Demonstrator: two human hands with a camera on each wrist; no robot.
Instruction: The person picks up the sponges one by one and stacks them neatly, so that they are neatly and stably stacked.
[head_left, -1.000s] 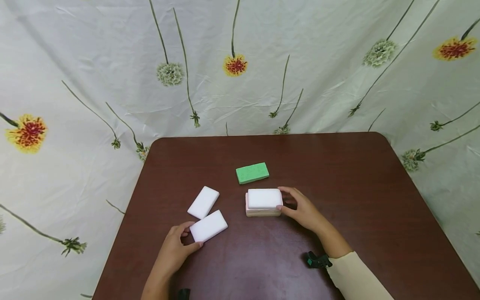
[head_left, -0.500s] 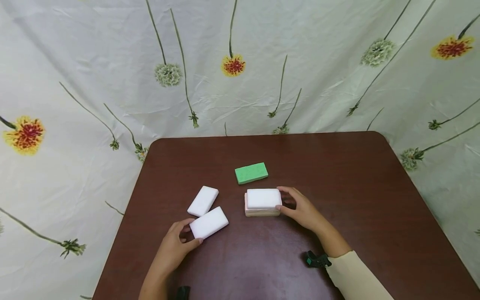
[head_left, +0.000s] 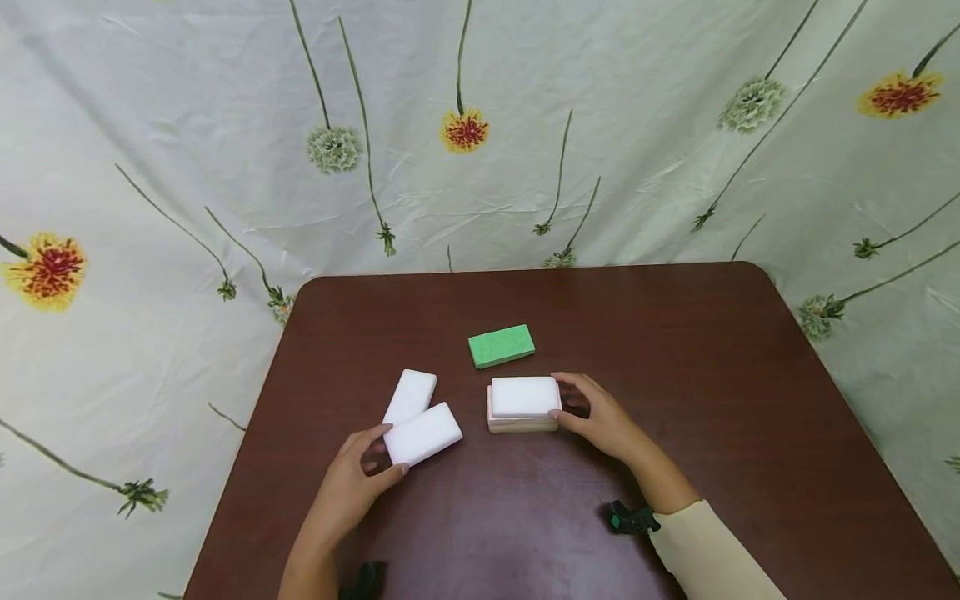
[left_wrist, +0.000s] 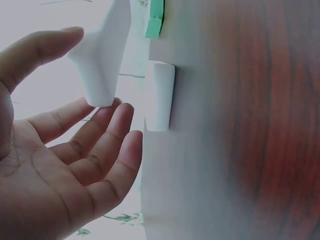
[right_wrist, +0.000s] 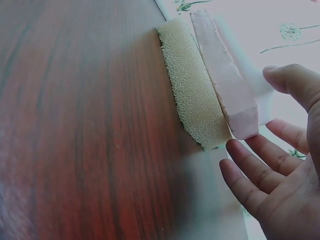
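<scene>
My left hand [head_left: 351, 477] pinches a white sponge [head_left: 423, 434] by its near-left end, thumb on one side and fingers on the other. In the left wrist view this sponge is held up off the table. Behind it in the head view, a second white sponge [head_left: 412, 392] lies on the table, partly covered. My right hand [head_left: 603, 422] holds the right end of another white sponge [head_left: 525, 397] on top of a stack. Below that come a pale pink block [right_wrist: 225, 75] and a porous beige sponge [right_wrist: 192, 85], seen in the right wrist view.
A green sponge [head_left: 502, 346] lies behind the stack. All of this is on a dark reddish-brown table [head_left: 675, 333] with rounded far corners. White cloth [head_left: 660, 150] printed with flowers hangs behind it and down the sides.
My left hand has moved the white sponge a little up and to the right in the head view, and it now overlaps the second one more. The right hand stays at the stack.
</scene>
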